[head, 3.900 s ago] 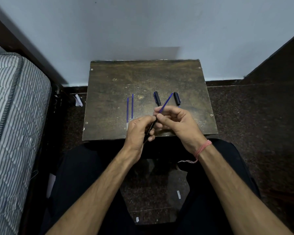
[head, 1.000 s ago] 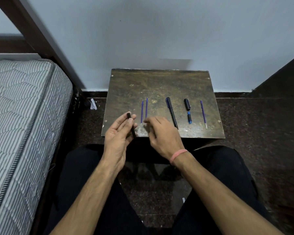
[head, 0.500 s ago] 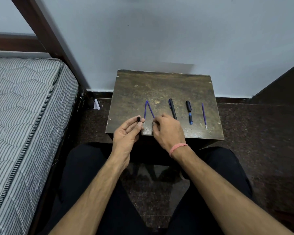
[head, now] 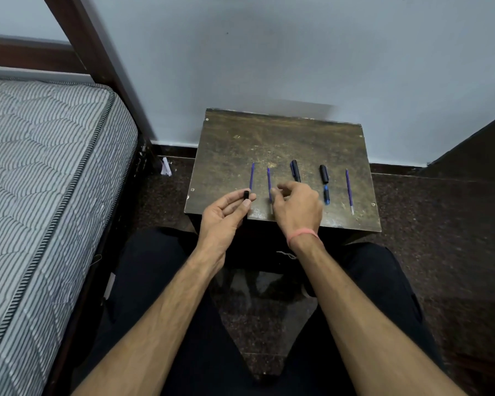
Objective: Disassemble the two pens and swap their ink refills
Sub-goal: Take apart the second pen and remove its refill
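A black barrel [head: 246, 194] is pinched in the left hand [head: 223, 217], three refills [head: 251, 176] and two pen parts [head: 295, 170] are laid beyond the loosely curled, empty right hand [head: 297, 208] on the table [head: 283, 138].

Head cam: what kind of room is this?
Probably a bedroom, not a workshop. A striped mattress on a dark wooden bed frame stands to the person's left, and the pen parts lie on a small worn wooden table set against a plain wall, like a bedside stand.
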Available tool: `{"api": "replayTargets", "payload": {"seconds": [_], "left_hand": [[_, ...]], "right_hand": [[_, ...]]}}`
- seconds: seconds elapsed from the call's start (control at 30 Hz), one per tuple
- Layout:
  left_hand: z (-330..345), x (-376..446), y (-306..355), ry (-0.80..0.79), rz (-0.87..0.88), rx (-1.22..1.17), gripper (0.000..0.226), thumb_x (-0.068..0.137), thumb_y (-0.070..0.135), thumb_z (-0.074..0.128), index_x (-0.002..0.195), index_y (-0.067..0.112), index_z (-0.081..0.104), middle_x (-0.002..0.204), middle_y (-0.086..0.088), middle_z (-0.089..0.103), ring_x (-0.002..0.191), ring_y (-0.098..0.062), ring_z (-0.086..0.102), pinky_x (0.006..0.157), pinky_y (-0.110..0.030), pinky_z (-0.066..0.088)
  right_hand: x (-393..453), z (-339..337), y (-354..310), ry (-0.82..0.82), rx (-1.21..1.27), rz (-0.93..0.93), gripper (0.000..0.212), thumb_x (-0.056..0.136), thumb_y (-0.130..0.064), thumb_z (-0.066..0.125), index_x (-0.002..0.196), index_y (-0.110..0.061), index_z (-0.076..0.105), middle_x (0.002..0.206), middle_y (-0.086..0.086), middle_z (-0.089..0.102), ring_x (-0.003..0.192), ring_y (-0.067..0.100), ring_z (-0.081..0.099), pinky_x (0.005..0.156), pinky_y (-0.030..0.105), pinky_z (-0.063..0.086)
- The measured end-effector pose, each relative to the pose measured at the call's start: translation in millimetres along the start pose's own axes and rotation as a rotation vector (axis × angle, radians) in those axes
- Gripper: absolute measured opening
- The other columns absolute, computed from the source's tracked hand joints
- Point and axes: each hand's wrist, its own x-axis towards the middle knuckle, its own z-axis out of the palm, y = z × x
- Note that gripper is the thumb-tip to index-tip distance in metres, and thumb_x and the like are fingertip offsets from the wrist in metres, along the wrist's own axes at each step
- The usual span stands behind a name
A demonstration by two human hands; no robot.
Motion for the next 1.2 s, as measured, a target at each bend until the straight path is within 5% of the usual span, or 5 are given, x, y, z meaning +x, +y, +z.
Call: {"api": "replayTargets", "payload": {"seconds": [0.23,0.4,0.6,0.97,1.2], "left_hand": [[6,1,-6,-0.048,0.017,0.104,0.026,0.104,0.008,0.078,0.130,0.010,0.079,0.117,-0.004,0.088,0.093,0.003,0.078,0.085,-0.013,0.058],[4,1,-10,-0.075,0.025,0.186,0.025,0.103,0.011,0.080,0.128,0.014,0.080,0.117,-0.002,0.089,0.097,0.004,0.079,0.079,-0.010,0.057],[3,-3,-12,-0.117,0.005,0.211,0.023,0.105,0.014,0.078,0.128,0.018,0.080,0.121,-0.001,0.088,0.101,-0.004,0.078,0.080,-0.015,0.060],[3,-10,-20,-0.143,0.015,0.321,0.022,0.107,0.015,0.076,0.128,0.022,0.082,0.121,0.000,0.088,0.103,-0.004,0.075,0.090,-0.016,0.055],[8,-7,-28,-0.156,0.011,0.289,0.025,0.104,0.006,0.078,0.126,0.017,0.083,0.121,-0.008,0.087,0.120,-0.024,0.081,0.111,-0.035,0.059]], "right_hand": [[15,3,-7,-0.053,-0.242,-0.015,0.008,0.090,-0.028,0.082,0.091,-0.020,0.083,0.090,0.007,0.080,0.095,0.036,0.078,0.071,0.031,0.046],[2,-4,8,-0.073,-0.349,-0.016,0.012,0.084,-0.027,0.079,0.077,-0.017,0.079,0.059,-0.005,0.051,0.067,0.031,0.063,0.063,0.031,0.043],[-12,-14,27,-0.161,-0.384,-0.050,0.022,0.080,-0.035,0.076,0.070,-0.016,0.073,0.061,0.000,0.061,0.060,0.028,0.058,0.059,0.033,0.045],[-22,-44,58,-0.257,0.686,-0.043,0.024,0.107,-0.019,0.073,0.128,-0.028,0.065,0.098,0.001,0.085,0.069,0.013,0.077,0.058,0.025,0.061],[-21,-31,51,-0.310,0.952,-0.036,0.009,0.107,-0.007,0.069,0.110,-0.014,0.074,0.101,0.008,0.086,0.093,0.016,0.083,0.083,0.028,0.064]]}}
